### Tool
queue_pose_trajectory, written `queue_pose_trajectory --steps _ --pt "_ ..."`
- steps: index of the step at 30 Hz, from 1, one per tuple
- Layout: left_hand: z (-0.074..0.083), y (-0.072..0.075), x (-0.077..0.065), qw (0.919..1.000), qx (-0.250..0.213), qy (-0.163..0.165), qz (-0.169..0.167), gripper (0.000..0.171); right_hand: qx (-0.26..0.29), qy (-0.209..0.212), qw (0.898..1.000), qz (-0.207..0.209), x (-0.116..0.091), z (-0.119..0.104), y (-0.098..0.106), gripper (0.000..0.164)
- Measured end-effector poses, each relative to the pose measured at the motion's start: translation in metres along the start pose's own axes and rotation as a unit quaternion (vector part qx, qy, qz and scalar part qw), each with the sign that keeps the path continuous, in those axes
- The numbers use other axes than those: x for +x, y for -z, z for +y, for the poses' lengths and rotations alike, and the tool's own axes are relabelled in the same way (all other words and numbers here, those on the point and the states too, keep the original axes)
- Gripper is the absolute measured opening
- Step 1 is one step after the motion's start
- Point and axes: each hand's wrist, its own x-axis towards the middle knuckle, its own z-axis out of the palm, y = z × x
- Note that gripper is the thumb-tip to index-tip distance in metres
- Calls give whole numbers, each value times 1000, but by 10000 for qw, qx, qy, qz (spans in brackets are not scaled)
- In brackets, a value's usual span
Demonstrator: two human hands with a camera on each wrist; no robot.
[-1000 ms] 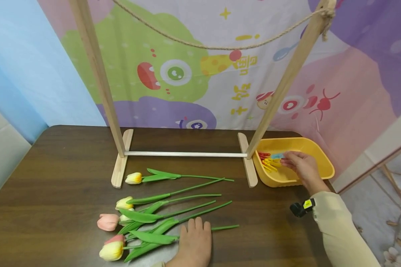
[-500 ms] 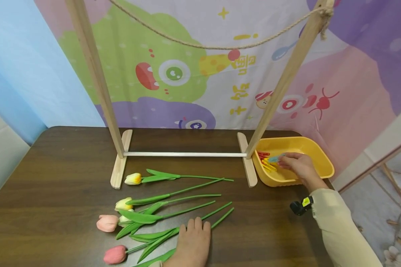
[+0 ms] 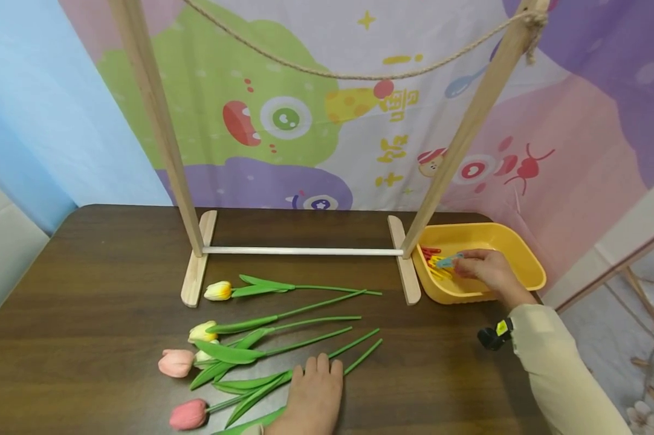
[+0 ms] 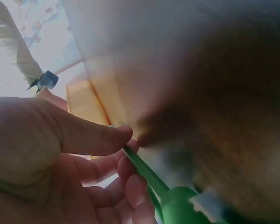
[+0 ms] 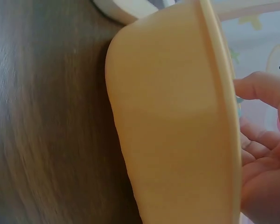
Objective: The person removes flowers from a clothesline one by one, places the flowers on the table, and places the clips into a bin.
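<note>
In the head view my left hand (image 3: 313,396) is at the stems of the nearest tulips. The left wrist view shows its thumb and fingers pinching a green tulip stem (image 4: 147,170); that flower lies outside the head view. A pink tulip (image 3: 188,414) rests just beyond, its stem running beside the hand. My right hand (image 3: 487,269) reaches into the yellow basin (image 3: 528,266) and pinches a light blue clothespin (image 3: 446,261). Red clothespins (image 3: 430,252) and yellow clothespins (image 3: 440,273) lie around it. In the right wrist view, the basin wall hides most of the clothespins.
A wooden frame (image 3: 161,115) with a white crossbar (image 3: 302,251) stands at the back, a slack rope (image 3: 332,76) strung between its posts. More tulips, including a light pink tulip (image 3: 176,363) and a yellow-orange tulip (image 3: 218,290), lie on the brown table (image 3: 87,314).
The yellow tulip at my left hand has swung, its flower leaving the bottom of the head view and uncovering the pink tulip. The light blue clothespin has shifted slightly toward me within the basin.
</note>
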Motion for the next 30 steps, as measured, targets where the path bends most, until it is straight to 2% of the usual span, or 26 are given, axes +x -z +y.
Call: queue_pose_trajectory --steps 3,8,12,15,24,30 --pt "-2 2 1 9997 -116 -51 -198 28 -518 -129 9986 -39 0 -1 4 62" --pt "-4 3 2 9988 -216 -82 -427 30 -1168 -107 9930 -167 1 1 7 62" --pt "-5 3 2 9987 -213 -122 -436 31 -1978 -45 9799 -240 1 3 9 61" --pt "-6 1 1 9990 -212 -157 -374 31 -2355 31 9713 -333 2 5 9 60" --pt "-8 0 -1 9993 -282 -209 -133 32 -2872 -15 9564 -527 8 8 5 58" --pt "-11 2 1 9974 -501 -259 -453 34 -2976 -42 9529 -591 10 6 1 56"
